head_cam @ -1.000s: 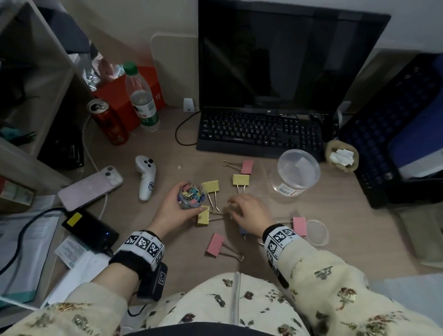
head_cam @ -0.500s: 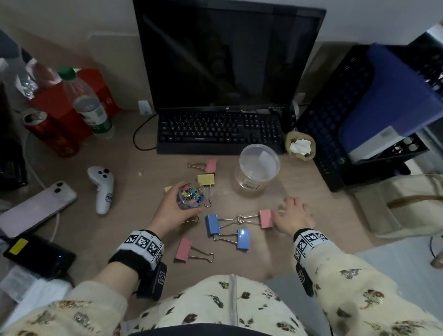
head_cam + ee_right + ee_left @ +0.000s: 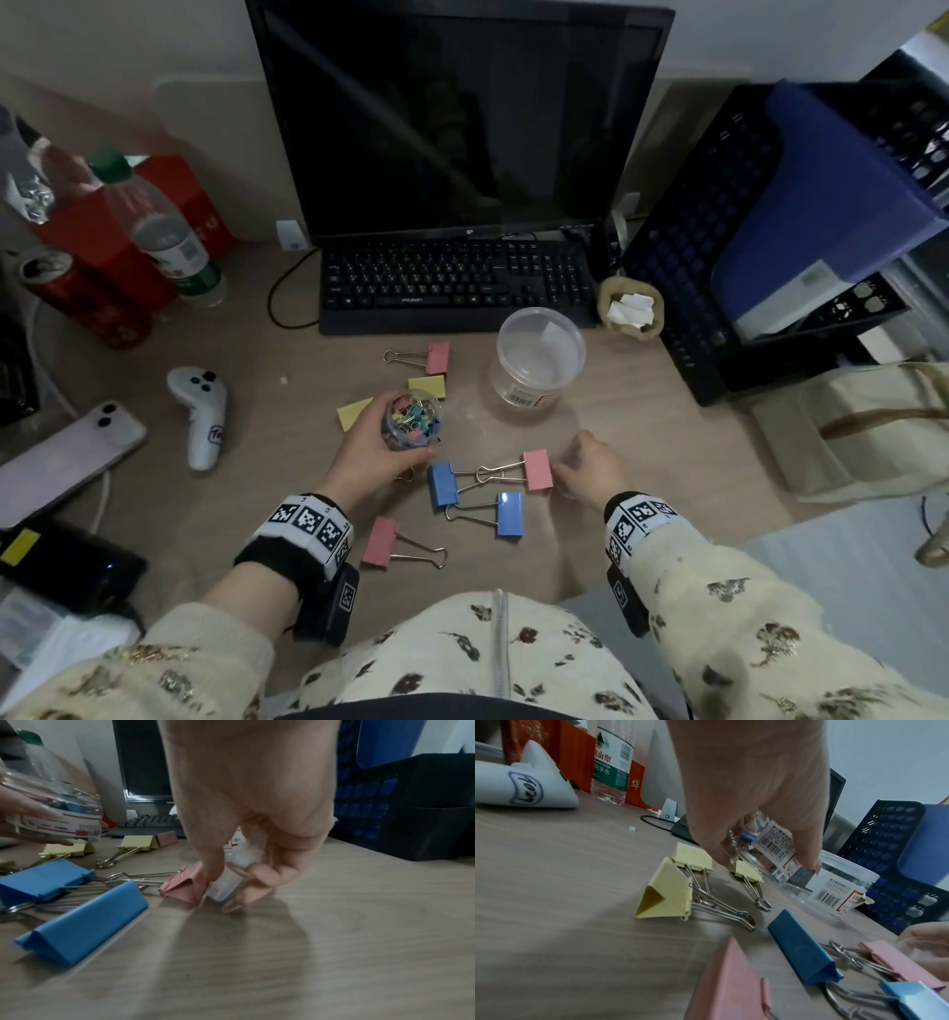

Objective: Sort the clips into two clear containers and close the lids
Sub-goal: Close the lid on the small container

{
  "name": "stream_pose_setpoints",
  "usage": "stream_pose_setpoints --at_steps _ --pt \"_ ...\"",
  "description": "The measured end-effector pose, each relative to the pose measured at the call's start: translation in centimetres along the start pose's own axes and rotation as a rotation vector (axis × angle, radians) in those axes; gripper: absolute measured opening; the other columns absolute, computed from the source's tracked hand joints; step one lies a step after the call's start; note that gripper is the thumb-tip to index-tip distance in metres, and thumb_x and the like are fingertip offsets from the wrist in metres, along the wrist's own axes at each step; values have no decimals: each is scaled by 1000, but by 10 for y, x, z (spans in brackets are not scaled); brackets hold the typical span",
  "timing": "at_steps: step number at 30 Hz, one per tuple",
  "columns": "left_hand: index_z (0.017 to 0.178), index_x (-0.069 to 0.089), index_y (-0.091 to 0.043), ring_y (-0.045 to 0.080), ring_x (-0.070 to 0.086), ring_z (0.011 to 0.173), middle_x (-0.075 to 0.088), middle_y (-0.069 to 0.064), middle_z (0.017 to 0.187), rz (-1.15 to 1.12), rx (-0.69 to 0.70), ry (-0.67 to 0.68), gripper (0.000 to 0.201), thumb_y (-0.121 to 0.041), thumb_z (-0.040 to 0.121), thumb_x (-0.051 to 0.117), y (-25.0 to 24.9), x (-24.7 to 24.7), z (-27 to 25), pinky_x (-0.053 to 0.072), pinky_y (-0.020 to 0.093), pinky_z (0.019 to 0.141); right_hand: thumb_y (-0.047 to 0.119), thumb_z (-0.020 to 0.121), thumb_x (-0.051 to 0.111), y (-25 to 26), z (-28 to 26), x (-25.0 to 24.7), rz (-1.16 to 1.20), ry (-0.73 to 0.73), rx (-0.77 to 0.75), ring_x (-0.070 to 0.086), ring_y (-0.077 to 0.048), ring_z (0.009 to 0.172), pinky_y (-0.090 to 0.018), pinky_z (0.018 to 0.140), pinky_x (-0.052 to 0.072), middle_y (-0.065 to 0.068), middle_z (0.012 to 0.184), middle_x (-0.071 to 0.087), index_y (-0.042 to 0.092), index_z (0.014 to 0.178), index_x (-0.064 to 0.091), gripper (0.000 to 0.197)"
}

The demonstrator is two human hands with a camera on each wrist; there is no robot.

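My left hand (image 3: 377,447) grips a small clear jar (image 3: 413,419) full of small coloured clips, held just above the desk; its label shows in the left wrist view (image 3: 777,845). My right hand (image 3: 572,470) pinches a small clear lid (image 3: 227,882) on the desk, right beside a pink binder clip (image 3: 537,468). Two blue binder clips (image 3: 442,483) (image 3: 509,514) lie tangled with that pink one. Another pink clip (image 3: 380,542) lies nearer me, a third (image 3: 437,358) by the keyboard. Two yellow clips (image 3: 427,385) (image 3: 353,412) flank the jar. A larger clear tub (image 3: 539,354) stands behind.
A keyboard (image 3: 452,288) and monitor (image 3: 462,118) fill the back. At left are a white controller (image 3: 203,416), phone (image 3: 67,462), water bottle (image 3: 164,236) and red can (image 3: 77,298). At right stand a black file tray (image 3: 744,231) and a cloth bag (image 3: 862,431).
My right hand has moved right from the clips in the middle to the small lid beside the pink clip and now pinches it. The left hand keeps the jar in place.
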State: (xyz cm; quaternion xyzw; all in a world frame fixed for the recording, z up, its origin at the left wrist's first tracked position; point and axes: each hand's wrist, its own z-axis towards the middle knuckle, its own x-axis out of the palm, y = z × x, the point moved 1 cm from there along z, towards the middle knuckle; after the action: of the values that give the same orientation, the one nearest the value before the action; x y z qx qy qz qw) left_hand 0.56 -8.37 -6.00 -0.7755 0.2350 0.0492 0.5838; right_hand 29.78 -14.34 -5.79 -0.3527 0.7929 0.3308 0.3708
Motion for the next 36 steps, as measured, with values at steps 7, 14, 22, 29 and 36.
stream_pose_setpoints --at_steps 7,14,22,29,36 --pt "136 47 -21 7 56 109 56 -11 119 2 5 -3 86 -22 63 93 -8 -1 0 46 14 91 37 89 62 34 -10 -16 30 -176 -243 66 -27 87 -32 70 49 0 90 72 18 104 57 24" --pt "119 50 -35 -4 59 101 58 -22 111 -36 63 52 74 -22 60 94 -26 9 -6 49 20 94 37 93 58 92 -25 -28 198 -342 -544 69 -22 85 -39 72 57 -4 98 72 18 113 55 28" --pt "109 53 -40 -3 63 96 65 -17 106 -55 117 41 63 -16 65 90 -48 10 -8 50 16 82 28 92 58 122 -40 -11 183 -353 -934 67 -25 106 -38 84 56 -7 118 69 20 131 59 40" --pt "114 58 -31 -1 66 91 68 -14 103 -99 119 7 61 -1 67 83 -59 -1 -8 50 9 73 39 93 47 123 -42 -6 177 -384 -1011 55 -17 124 -33 101 48 -2 128 63 16 128 61 44" --pt "114 58 -40 -8 66 89 69 -18 103 -52 152 19 58 -14 69 85 -75 -4 -11 51 10 69 49 86 54 127 -45 -22 433 -308 -938 53 -14 126 -34 109 40 -1 127 63 15 124 64 52"
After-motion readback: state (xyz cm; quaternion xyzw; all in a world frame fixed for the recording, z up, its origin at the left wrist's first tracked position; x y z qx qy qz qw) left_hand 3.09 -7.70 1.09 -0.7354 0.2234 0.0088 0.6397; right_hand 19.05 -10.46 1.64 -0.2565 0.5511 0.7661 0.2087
